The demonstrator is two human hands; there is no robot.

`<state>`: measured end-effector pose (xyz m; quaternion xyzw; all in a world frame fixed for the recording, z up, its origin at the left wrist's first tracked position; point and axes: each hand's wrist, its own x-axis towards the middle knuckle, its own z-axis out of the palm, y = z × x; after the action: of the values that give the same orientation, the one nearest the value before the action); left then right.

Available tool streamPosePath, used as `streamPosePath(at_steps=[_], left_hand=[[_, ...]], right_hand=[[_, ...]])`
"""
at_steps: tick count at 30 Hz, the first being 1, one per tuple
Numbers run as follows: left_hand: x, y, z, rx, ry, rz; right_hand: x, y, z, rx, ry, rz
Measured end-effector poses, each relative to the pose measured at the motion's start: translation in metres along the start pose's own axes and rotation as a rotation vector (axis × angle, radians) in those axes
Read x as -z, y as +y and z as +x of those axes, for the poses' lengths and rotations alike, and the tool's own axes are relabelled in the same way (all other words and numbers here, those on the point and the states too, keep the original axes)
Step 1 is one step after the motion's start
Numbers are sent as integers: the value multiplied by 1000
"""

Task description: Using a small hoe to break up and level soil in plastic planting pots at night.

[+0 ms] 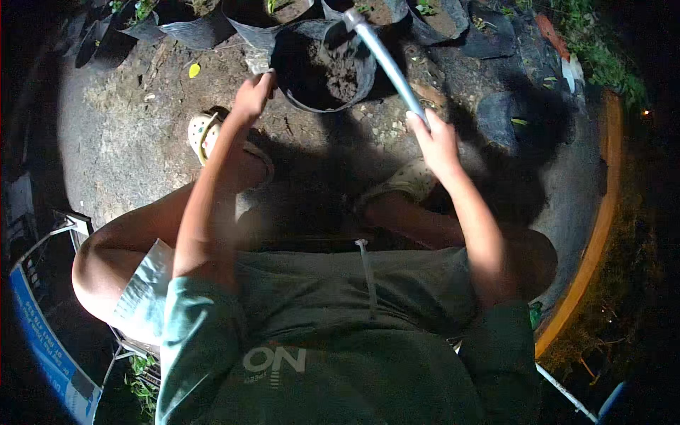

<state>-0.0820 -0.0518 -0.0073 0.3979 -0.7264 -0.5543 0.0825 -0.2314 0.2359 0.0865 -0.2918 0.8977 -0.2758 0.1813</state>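
A round black plastic grow bag (366,87) stands on the ground in front of me, with loose dark soil (340,79) inside, heaped towards its right side. My left hand (256,96) pinches the left edge of this bag between thumb and fingers. In my right hand (436,139) is a hand tool with a metal tube handle (390,66), gripped by its lower end. The handle slants up and left over the bag's right rim. A dark, blade-like part seems to hang from its far end into the bag, but shadow blurs its shape.
Several grow bags (196,29) with soil and seedlings line the far side. A flattened black bag (496,119) lies at right, below a red-handled tool (552,37). My clogs (204,133) flank the shadowed ground. An orange-brown edge (611,159) borders the right; a blue sign (48,340) is at left.
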Motion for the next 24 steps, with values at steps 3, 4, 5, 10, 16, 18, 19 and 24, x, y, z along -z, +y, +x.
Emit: streamPosePath(at_steps=[3,4,5,10,16,18,19,24], left_hand=[[-7,-10,-26,137,311,-241],[-8,-16,-30,121,418,-452],[-12,-20,-33,257,531,-624],[-31,-34,-34,328,678,-908],[-61,-9,-76,259,225,-1],[-75,-18,-74,285,75,-16],[-76,-9,-74,343,-28,5],[-75,-4,-59,267,-38,-234]], right_hand=[[6,-23,14,185,88,135],[5,-30,15,202,98,225],[2,-31,18,190,90,284],[-36,-27,17,243,204,334],[-64,-22,24,59,-193,-338],[-60,-34,25,29,-243,-368],[-61,-35,25,22,-237,-375],[-59,-30,24,0,-280,-344]])
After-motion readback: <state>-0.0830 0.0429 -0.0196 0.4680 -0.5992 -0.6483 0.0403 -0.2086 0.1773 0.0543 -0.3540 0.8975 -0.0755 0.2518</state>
